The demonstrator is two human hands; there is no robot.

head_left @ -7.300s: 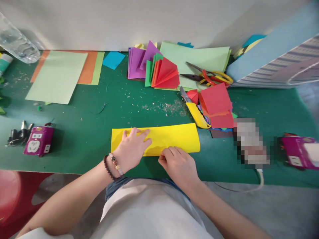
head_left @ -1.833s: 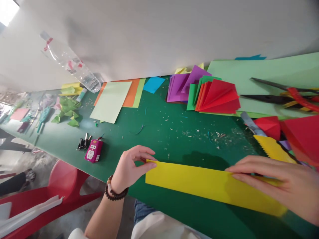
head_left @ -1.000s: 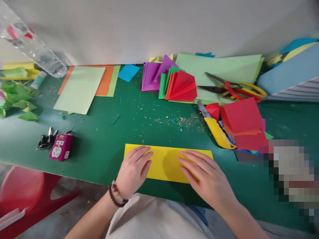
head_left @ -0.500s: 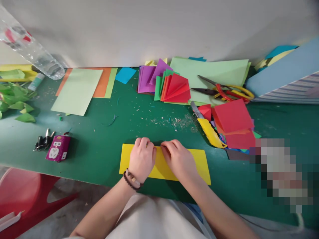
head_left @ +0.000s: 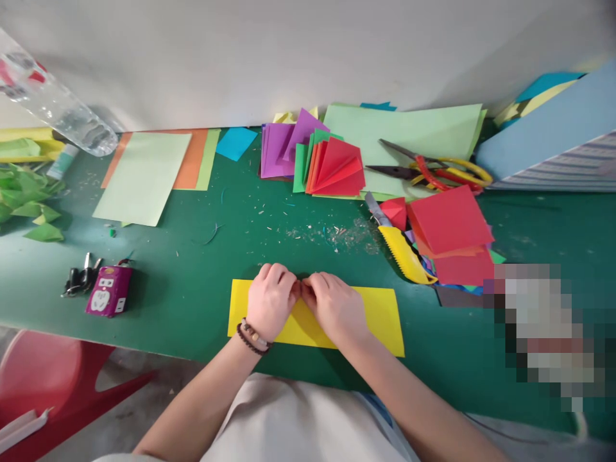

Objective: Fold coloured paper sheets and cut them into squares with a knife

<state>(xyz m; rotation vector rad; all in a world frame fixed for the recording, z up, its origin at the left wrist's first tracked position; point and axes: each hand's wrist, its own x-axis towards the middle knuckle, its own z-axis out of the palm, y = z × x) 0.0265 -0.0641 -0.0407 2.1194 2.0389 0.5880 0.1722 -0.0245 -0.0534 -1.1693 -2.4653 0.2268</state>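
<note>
A long strip of yellow paper (head_left: 382,321) lies flat near the table's front edge, wider than it is deep. My left hand (head_left: 271,303), with beaded bracelets at the wrist, rests over its left half, fingers curled in a pinch at the far edge. Beside it, my right hand (head_left: 338,311) is closed too, its thumb and fingers pinching the same edge near the middle. The fingertips of both hands almost meet. They cover that part of the edge, so the exact grip is partly hidden.
Scissors (head_left: 428,168) and a yellow-handled cutter (head_left: 407,256) lie beyond, among red sheets (head_left: 447,221) and folded purple paper (head_left: 279,151). Left are a pale green sheet (head_left: 144,179), a purple box (head_left: 110,292), keys (head_left: 81,279) and a plastic bottle (head_left: 72,115). A blue box (head_left: 553,138) stands right.
My right hand has slid left along the yellow paper's far edge, and its fingertips now come close to those of my left hand. The view has shifted slightly.
</note>
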